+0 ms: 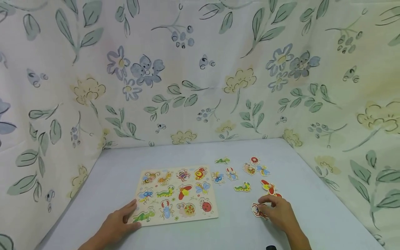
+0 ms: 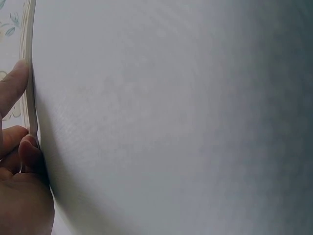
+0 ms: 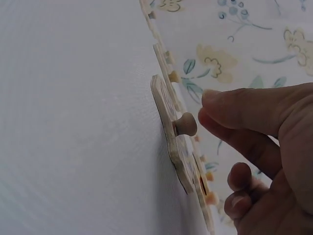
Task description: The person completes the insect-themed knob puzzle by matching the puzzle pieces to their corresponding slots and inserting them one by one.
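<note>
A wooden peg puzzle board [image 1: 175, 222] with printed insects lies on the white table. My left hand [image 1: 116, 222] braces its near left corner, fingers along the left side and thumb at the front edge. In the left wrist view, a finger [image 2: 17, 81] touches the board's edge [image 2: 30, 98]. My right hand [image 1: 278, 212] hovers over a red-legged spider puzzle piece [image 1: 255, 209] on the table. The right wrist view shows thumb and index finger close together beside that piece's wooden knob [image 3: 187, 124], with a small gap; the other fingers curl loosely.
Several loose insect pieces lie right of the board, including a caterpillar [image 1: 243, 187], a stag beetle [image 1: 232, 173], a grasshopper [image 1: 222, 160] and a red-winged one [image 1: 267, 186]. A black object [image 1: 271, 247] shows at the front edge. Floral cloth [image 1: 200, 86] walls the table's back and sides.
</note>
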Tool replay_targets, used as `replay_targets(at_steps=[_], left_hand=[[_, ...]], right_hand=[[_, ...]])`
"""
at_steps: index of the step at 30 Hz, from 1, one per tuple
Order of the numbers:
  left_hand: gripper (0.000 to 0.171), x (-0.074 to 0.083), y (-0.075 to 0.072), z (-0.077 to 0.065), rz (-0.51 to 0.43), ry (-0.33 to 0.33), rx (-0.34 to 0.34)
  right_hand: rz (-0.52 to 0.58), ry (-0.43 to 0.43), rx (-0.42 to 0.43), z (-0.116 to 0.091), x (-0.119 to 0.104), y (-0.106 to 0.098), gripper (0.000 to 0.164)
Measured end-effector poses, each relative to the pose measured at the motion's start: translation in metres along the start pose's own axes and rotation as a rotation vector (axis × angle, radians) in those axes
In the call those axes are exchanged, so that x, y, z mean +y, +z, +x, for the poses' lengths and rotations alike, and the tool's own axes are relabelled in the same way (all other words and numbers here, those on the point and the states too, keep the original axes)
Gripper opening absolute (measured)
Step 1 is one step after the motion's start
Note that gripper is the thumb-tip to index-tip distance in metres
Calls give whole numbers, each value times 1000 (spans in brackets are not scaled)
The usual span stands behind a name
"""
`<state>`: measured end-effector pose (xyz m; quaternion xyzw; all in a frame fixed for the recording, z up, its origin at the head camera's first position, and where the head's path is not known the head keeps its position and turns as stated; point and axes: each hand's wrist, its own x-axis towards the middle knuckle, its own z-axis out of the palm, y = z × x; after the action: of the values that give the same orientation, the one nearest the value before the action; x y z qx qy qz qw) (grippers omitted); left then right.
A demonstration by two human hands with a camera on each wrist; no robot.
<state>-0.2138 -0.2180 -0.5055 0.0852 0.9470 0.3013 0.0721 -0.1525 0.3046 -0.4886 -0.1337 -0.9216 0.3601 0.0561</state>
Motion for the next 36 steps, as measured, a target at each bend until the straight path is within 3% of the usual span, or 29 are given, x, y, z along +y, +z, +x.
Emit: replay_targets(at_steps=[12, 20, 36], left_hand=[[93, -3, 1, -1, -13, 12, 13], [93, -1, 2, -1, -11, -17, 14], [92, -1, 2, -1, -18, -26, 10]], right_hand=[[-35, -8, 2, 1, 2, 3, 14], [-97, -22, 24, 2, 1, 4, 19], [-119, -41, 22, -1, -1, 8, 19]])
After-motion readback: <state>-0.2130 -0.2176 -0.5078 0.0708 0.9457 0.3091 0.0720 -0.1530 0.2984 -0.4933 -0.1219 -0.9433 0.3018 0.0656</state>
